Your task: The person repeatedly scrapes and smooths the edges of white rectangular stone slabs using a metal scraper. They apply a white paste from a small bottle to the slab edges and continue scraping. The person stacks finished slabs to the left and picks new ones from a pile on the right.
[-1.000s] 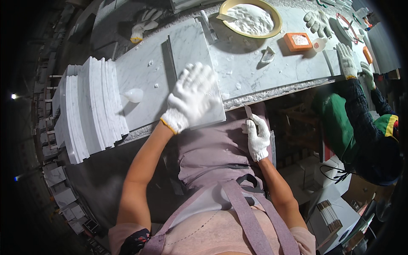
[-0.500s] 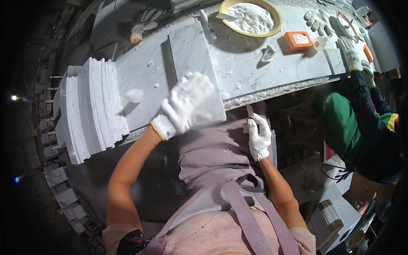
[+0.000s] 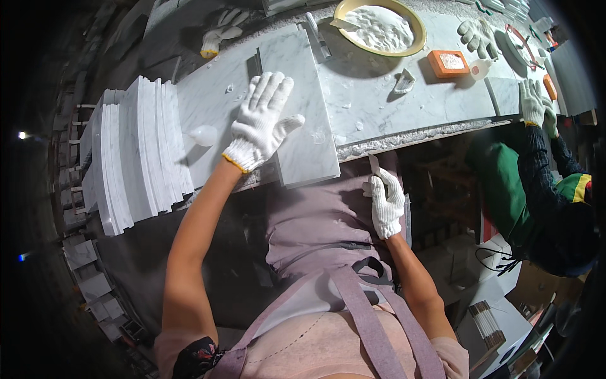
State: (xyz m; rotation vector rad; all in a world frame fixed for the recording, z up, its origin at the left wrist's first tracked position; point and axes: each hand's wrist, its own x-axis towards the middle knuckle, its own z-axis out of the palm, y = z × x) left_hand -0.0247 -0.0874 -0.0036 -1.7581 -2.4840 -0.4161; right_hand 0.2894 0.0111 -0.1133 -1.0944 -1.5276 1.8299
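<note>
The slab [image 3: 307, 95] lies left of centre on the bench [image 3: 372, 104], its near end jutting past the bench's near edge. The left hand [image 3: 260, 117], blurred over the slab's middle a second ago, has shifted left and now shows sharp at the slab's left edge, which bares most of its face. Its thumb is spread wide and its fingers lie slightly apart; whether the palm presses down, I cannot tell. The right hand [image 3: 386, 205] has hardly moved: low, right of the slab's near end, thumb and fingers clamped on a blade [image 3: 374, 165].

Counting outward: one slab by the left hand, one blade in the right. To the left, one bottle [image 3: 204, 135] and one stack [image 3: 142, 155], its pieces too tightly overlapped to number. Far side: one bowl [image 3: 391, 53] of white paste, with one spatula [image 3: 344, 24] in it; one loose glove [image 3: 221, 31] far left, another glove [image 3: 478, 38] far right. Right: one white scrap [image 3: 404, 82], a second bottle [image 3: 481, 69], two orange blocks [image 3: 448, 64], and a co-worker's two gloved hands [image 3: 532, 104].
</note>
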